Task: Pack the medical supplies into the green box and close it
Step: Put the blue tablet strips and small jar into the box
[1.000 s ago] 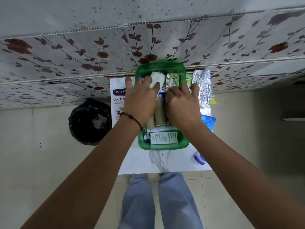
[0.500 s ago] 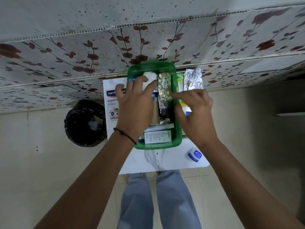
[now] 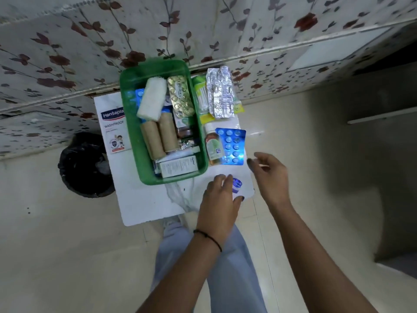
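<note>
Green plastic, open-topped and rectangular, the green box sits on the small white table, up and to the left of both hands. It is packed with a white gauze roll, two tan bandage rolls, a gold foil pill strip and, nearest the hands, a white printed carton.

The left hand, with a thin black cord at the wrist, reaches over the table's near right corner, palm down, fingers spread and loosely curved. Its fingertips are at a small blue-capped round jar; whether they touch it cannot be told, and the hand grips nothing.

The right hand hovers just to the right of the left, past the table's right edge, fingers relaxed and apart, empty.

Just beyond the left hand's fingertips lies a shiny blue blister sheet of round tablets, overlapping a small bottle with a white cap and green label. Farther away in the same direction are crumpled silver foil pill strips and a green-and-yellow packet of cotton swabs. All of these lie outside the box, along its right wall.

On the box's far side from the hands, a white plaster box printed "WASHPROOF" lies flat.
</note>
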